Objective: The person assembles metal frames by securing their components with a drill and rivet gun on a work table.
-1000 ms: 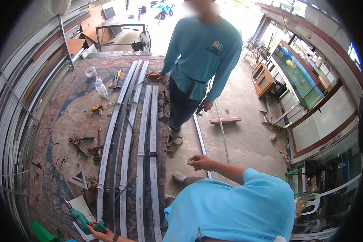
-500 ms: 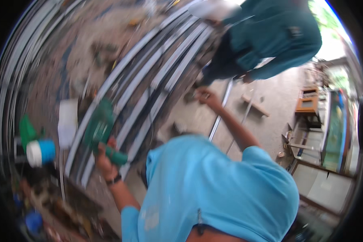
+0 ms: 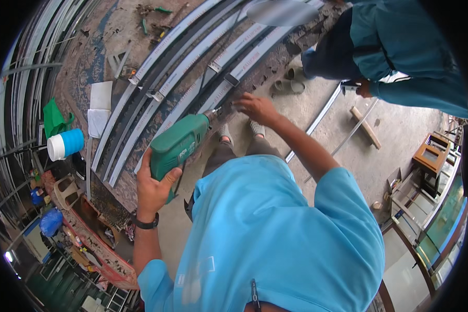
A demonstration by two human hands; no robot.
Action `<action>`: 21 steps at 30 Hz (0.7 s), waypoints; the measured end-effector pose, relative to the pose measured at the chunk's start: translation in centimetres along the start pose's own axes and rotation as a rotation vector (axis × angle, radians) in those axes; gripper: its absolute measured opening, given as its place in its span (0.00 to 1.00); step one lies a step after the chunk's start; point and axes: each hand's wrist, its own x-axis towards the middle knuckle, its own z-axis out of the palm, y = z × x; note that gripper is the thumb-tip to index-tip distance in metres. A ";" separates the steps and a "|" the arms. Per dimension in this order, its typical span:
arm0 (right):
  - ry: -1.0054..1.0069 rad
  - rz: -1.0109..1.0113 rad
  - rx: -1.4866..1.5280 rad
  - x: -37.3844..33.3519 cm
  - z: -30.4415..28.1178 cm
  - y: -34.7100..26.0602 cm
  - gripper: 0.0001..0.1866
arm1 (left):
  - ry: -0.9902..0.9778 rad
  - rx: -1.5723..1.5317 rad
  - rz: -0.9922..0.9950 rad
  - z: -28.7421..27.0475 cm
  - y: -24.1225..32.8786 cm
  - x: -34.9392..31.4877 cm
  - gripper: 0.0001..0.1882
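Green power drill (image 3: 178, 143), chunky deep-green body, pale lettering on the side, dark vent slots and a metallic chuck (image 3: 211, 115) up front. It's up in front of the blue shirt (image 3: 275, 223), nose angled toward the long metal bars (image 3: 192, 62). Left hand (image 3: 155, 186) has its handle end wrapped snugly. Right hand (image 3: 258, 109) is by the tip, fingers bunched; can't tell if they're gripping anything.

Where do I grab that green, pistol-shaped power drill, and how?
The green drill is probably best held by its handle, coming from the rear, where the left hand grips: its body narrows to a grey chuck pointing toward the right hand.
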 end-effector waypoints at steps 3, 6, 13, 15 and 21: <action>0.007 -0.147 -0.055 1.4 0.3 2.1 0.15 | 0.001 0.082 0.066 0.6 1.4 1.1 0.41; 0.065 -0.217 -0.102 2.0 0.3 3.1 0.11 | -0.063 0.200 0.073 1.5 3.0 3.0 0.42; 0.019 -0.188 -0.127 1.9 -0.6 4.5 0.10 | -0.267 0.356 0.005 3.3 4.4 7.4 0.42; 0.080 -0.275 -0.121 2.2 -0.7 5.0 0.09 | -0.266 0.335 0.067 3.8 4.3 8.5 0.42; -0.025 -0.243 -0.106 3.4 -0.9 5.5 0.03 | -0.322 0.413 0.116 4.7 5.2 11.5 0.42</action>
